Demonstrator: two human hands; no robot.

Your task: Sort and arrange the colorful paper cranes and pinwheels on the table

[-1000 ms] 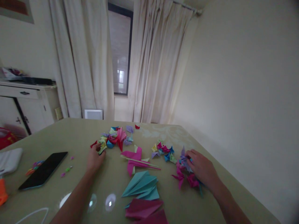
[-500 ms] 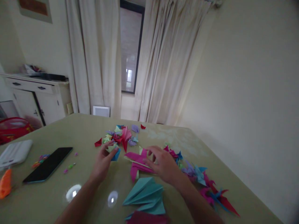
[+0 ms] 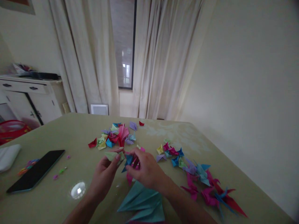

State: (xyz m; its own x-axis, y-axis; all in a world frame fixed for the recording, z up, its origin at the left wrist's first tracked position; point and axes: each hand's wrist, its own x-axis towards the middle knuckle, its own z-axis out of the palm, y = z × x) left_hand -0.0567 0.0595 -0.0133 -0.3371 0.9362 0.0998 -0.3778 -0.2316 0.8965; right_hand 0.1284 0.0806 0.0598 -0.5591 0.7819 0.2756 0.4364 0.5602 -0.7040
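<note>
Over the middle of the table [image 3: 70, 130], the left hand [image 3: 102, 174] pinches a pale green folded paper [image 3: 112, 155], and the right hand [image 3: 147, 169] pinches a small blue folded piece [image 3: 128, 160] just beside it. Bare tabletop lies open leftward to the phone [image 3: 35, 171]; paper cranes [image 3: 205, 186] crowd the right edge, a teal folded sheet [image 3: 142, 202] the near edge.

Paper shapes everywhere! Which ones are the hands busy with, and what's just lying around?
In hand: left hand pinching green folded paper; right hand pinching blue folded paper.
Lying about: teal folded paper, phone, paper cranes.
</note>
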